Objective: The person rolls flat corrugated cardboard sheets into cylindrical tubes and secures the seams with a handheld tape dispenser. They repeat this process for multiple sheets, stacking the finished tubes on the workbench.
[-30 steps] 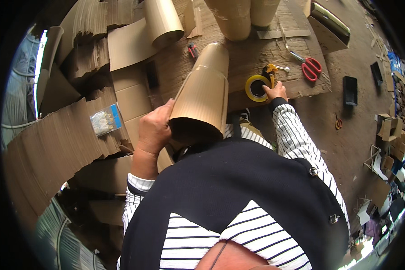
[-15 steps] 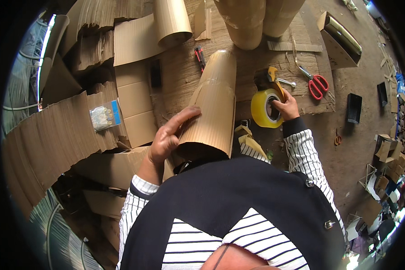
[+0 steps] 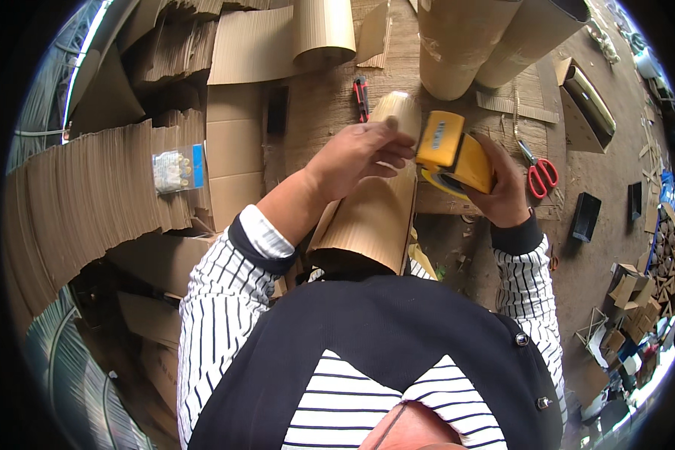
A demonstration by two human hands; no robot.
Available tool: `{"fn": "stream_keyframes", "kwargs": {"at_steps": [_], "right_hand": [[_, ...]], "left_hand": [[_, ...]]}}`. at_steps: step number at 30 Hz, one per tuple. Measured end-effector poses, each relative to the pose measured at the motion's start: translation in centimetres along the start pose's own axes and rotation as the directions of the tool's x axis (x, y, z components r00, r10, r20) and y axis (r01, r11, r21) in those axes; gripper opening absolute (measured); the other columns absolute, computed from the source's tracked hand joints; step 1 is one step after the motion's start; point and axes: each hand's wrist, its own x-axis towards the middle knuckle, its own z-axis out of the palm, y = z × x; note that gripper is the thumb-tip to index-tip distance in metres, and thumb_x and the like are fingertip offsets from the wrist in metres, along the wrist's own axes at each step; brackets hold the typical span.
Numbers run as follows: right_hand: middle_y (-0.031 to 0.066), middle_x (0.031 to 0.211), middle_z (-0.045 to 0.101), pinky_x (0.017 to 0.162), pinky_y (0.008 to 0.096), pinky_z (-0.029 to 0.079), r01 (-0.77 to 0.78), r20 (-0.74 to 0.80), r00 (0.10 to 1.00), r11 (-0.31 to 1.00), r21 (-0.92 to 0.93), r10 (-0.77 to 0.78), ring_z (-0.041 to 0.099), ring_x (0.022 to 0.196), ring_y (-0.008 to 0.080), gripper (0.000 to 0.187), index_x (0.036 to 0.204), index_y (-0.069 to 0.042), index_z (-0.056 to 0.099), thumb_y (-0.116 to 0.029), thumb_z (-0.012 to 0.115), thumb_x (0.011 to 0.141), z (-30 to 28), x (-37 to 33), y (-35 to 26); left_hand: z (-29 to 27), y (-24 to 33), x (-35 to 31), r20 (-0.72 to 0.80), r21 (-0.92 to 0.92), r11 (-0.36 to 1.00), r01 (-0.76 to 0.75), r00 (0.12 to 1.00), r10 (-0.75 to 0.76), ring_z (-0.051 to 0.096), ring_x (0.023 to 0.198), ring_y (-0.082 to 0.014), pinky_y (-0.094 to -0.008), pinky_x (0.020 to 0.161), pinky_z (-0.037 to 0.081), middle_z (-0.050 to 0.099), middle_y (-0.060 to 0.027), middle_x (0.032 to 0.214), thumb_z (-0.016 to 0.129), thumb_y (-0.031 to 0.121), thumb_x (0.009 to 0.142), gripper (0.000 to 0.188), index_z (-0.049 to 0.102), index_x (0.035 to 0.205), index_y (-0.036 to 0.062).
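My right hand [image 3: 507, 185] is wrapped round a yellow tape dispenser [image 3: 465, 154], raised above the table with its broad yellow face turned toward my left. At chest height lies a rolled tube of ribbed tan cardboard [image 3: 371, 214], its wide end close to my body and its narrower end pointing away. Over that tube hovers my left hand [image 3: 360, 156], fingers loosely spread and slightly blurred near the dispenser's front. Nothing shows in the left hand. A red and black utility knife [image 3: 361, 99] lies beyond it, and red-handled scissors [image 3: 540, 171] rest right of the dispenser.
Two large cardboard tubes [image 3: 461, 52] stand at the far side of the wooden table [image 3: 326, 105]. Stacked corrugated sheets [image 3: 82, 202] fill the left, with a clear packet [image 3: 177, 169] on them. An open carton [image 3: 585, 105] and a black tray [image 3: 586, 217] are at right.
My left hand has let go of the tube's side and moved up and right toward the dispenser. The right hand has lifted and turned the dispenser, bringing its yellow face into view.
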Motion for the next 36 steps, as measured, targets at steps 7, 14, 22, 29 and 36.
{"fn": "stream_keyframes", "kwargs": {"at_steps": [7, 14, 22, 29, 36], "right_hand": [[0.0199, 0.128, 0.056, 0.095, 0.0367, 0.049, 0.030, 0.195, 0.981, 0.996, -0.086, -0.012, 0.059, 0.113, 0.0351, 0.083, 0.139, -0.008, 0.048, 0.003, 0.078, 0.062, -1.2, 1.4, -0.8], [0.0159, 0.129, 0.060, 0.103, 0.0298, 0.043, -0.309, 0.347, 0.900, 0.948, 0.079, 0.264, 0.057, 0.119, 0.0195, 0.073, 0.138, -0.002, 0.051, 0.006, 0.072, 0.069, -2.2, 0.8, 2.1], [0.0135, 0.138, 0.054, 0.108, 0.0296, 0.039, -0.477, 0.470, 0.811, 0.859, 0.186, 0.349, 0.051, 0.126, 0.0182, 0.074, 0.140, -0.001, 0.048, 0.009, 0.072, 0.070, -0.9, 0.8, 2.7], [0.0118, 0.144, 0.048, 0.110, 0.0312, 0.038, -0.622, 0.499, 0.740, 0.740, 0.254, 0.451, 0.048, 0.130, 0.0201, 0.078, 0.142, 0.001, 0.043, 0.014, 0.071, 0.071, 0.7, -1.2, 4.3], [0.0107, 0.144, 0.049, 0.108, 0.0313, 0.042, -0.553, 0.481, 0.792, 0.775, 0.307, 0.375, 0.050, 0.129, 0.0202, 0.074, 0.141, 0.000, 0.045, 0.010, 0.071, 0.073, 1.6, 0.4, 4.7]], "left_hand": [[-3.8, 0.2, 0.5, -0.220, 0.221, 0.948, -0.228, 0.936, 0.276, 0.048, 0.059, -0.0047, -0.0192, 0.054, 0.041, 0.060, 0.0023, 0.071, 0.065, 0.021, 0.093, 0.017, 0.069, 0.091, 0.0039], [-13.5, -1.2, -0.3, -0.473, 0.233, 0.972, 0.000, 0.874, 0.114, 0.044, 0.054, -0.0036, -0.0210, 0.052, 0.041, 0.054, 0.0052, 0.064, 0.070, 0.030, 0.090, 0.024, 0.066, 0.079, 0.0085], [-16.1, -6.8, -0.6, -0.540, 0.233, 0.948, 0.218, 0.839, -0.060, 0.045, 0.047, -0.0032, -0.0198, 0.045, 0.044, 0.055, 0.0052, 0.061, 0.075, 0.033, 0.086, 0.028, 0.065, 0.076, 0.0082], [-11.4, -15.7, 0.7, -0.376, -0.010, 0.935, 0.354, 0.865, -0.332, 0.058, 0.057, -0.0129, -0.0300, 0.054, 0.049, 0.066, -0.0033, 0.072, 0.063, 0.028, 0.094, 0.027, 0.069, 0.085, 0.0032], [-8.4, -15.0, -0.3, -0.275, 0.058, 0.944, 0.324, 0.914, -0.297, 0.057, 0.104, -0.0185, -0.0332, 0.086, 0.048, 0.058, -0.0114, 0.122, 0.063, 0.023, 0.093, 0.044, 0.050, 0.131, 0.0042]]}}
